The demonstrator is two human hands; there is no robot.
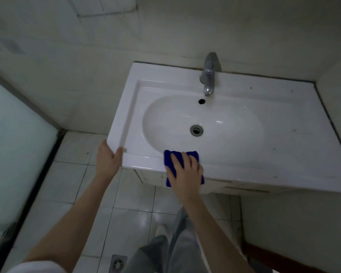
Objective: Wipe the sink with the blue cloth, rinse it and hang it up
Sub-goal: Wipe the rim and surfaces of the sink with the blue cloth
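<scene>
A frosted glass panel (18, 144) stands at the far left above a pale tiled floor (71, 174). The left hand (107, 160) is released, braced against the front left corner of the white sink (165, 75), thumb lying on top of the rim and fingers fairly straight along the side. In the oval basin are a round drain (196, 130) and, behind it, a small overflow hole (201, 101) under a chrome tap (209, 75). The folded blue cloth (168, 157) lies on the sink's front rim, hanging over the front edge. The right hand (187, 172) presses flat on it, fingers spread and not clenched. Right of the basin, the white bench (303, 134) shows small dark specks.
</scene>
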